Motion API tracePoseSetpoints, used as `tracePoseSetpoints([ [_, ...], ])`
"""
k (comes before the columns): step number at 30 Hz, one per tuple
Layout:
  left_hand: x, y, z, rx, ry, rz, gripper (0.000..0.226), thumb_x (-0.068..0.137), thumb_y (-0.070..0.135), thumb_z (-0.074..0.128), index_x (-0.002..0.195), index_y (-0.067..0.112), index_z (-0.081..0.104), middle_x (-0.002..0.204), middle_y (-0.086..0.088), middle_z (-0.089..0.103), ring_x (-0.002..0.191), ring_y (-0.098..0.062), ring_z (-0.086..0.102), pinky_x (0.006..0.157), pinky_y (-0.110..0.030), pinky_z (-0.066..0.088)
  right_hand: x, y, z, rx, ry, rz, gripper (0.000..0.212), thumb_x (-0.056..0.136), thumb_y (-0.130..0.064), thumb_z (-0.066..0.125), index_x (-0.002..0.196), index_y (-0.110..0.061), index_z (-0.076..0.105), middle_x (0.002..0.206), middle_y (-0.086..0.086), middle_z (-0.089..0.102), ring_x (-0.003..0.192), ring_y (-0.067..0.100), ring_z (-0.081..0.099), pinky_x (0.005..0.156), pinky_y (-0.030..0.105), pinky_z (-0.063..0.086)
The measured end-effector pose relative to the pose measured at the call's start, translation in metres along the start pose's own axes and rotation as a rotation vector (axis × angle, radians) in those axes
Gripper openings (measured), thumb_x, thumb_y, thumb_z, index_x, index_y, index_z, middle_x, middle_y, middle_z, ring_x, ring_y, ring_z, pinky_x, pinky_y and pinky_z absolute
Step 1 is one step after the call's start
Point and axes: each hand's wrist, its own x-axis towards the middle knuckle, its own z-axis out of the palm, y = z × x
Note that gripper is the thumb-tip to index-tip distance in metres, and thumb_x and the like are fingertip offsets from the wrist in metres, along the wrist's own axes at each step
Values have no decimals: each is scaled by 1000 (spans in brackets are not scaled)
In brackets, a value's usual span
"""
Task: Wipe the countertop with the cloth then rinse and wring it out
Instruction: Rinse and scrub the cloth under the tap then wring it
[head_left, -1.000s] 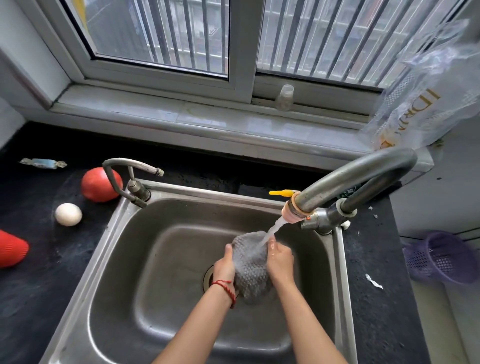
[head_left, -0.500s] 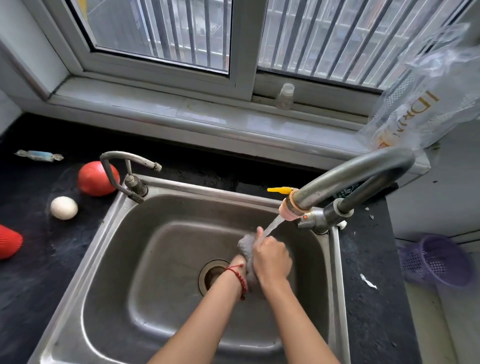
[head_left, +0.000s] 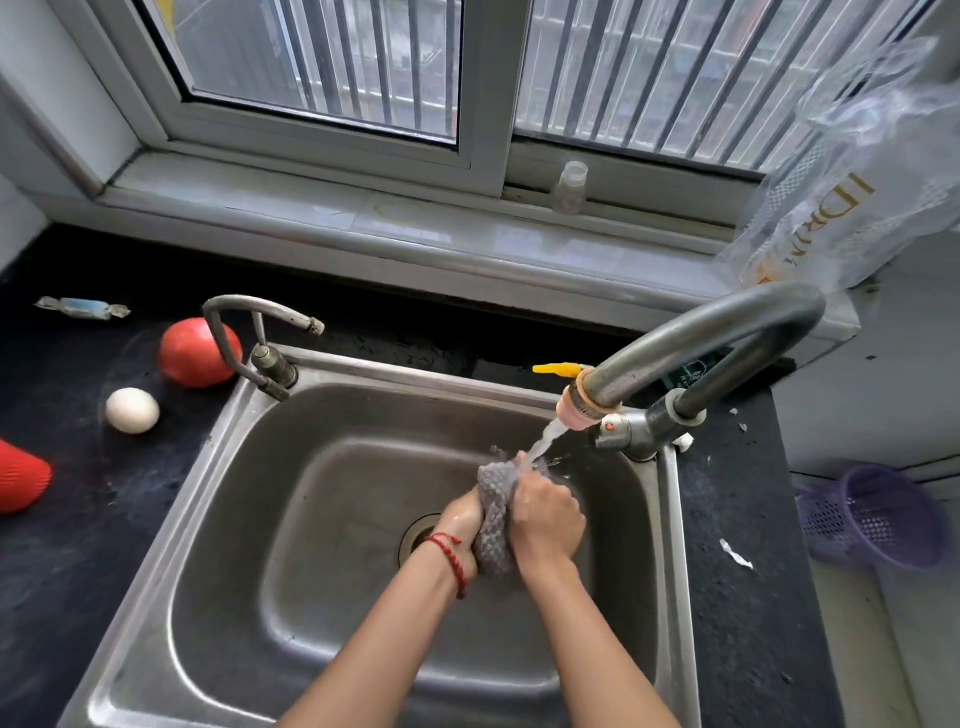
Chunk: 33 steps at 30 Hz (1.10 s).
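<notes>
A grey knobbly cloth (head_left: 492, 512) is bunched up over the steel sink (head_left: 228, 545), right under the running stream from the big curved tap (head_left: 691, 338). My left hand (head_left: 462, 519), with a red string at the wrist, grips the cloth from the left. My right hand (head_left: 550, 517) is curled round it from the right, knuckles up. Water splashes on the cloth's top end. The drain (head_left: 421, 535) is partly hidden behind my left hand. The dark countertop (head_left: 78, 545) surrounds the sink.
On the counter to the left lie a red tomato (head_left: 192, 353), a white egg (head_left: 132, 410), a red mesh object (head_left: 18, 483) and a wrapped sweet (head_left: 83, 307). A small tap (head_left: 254, 338) stands at the sink's back-left corner. A purple basket (head_left: 878, 514) sits low at right.
The spread cloth was gathered into a tight bunch between both hands. They now squeeze it slightly lower under the stream.
</notes>
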Motion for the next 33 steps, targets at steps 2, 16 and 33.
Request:
tracePoseSetpoints([
  [2, 15, -4, -12, -36, 54, 41, 44, 76, 37, 67, 102, 1, 67, 97, -14, 71, 85, -25, 69, 83, -36, 57, 4, 4, 4, 245, -10, 214, 54, 96, -44, 30, 106, -5, 65, 109, 21, 66, 104, 38, 60, 86, 41, 47],
  [16, 2, 3, -14, 225, 48, 80, 25, 73, 32, 71, 86, 11, 69, 79, -13, 67, 71, -25, 64, 77, -35, 52, 3, 28, 16, 702, -357, -110, 20, 66, -22, 62, 46, -26, 64, 67, -4, 66, 77, 11, 59, 79, 30, 46],
  [33, -13, 13, -31, 355, 252, 188, 39, 79, 33, 63, 104, 3, 61, 86, -11, 68, 81, -24, 61, 70, -33, 49, 12, 17, 11, 829, -259, -97, 12, 84, -30, 64, 79, -20, 67, 87, 12, 72, 86, 22, 66, 84, 43, 52],
])
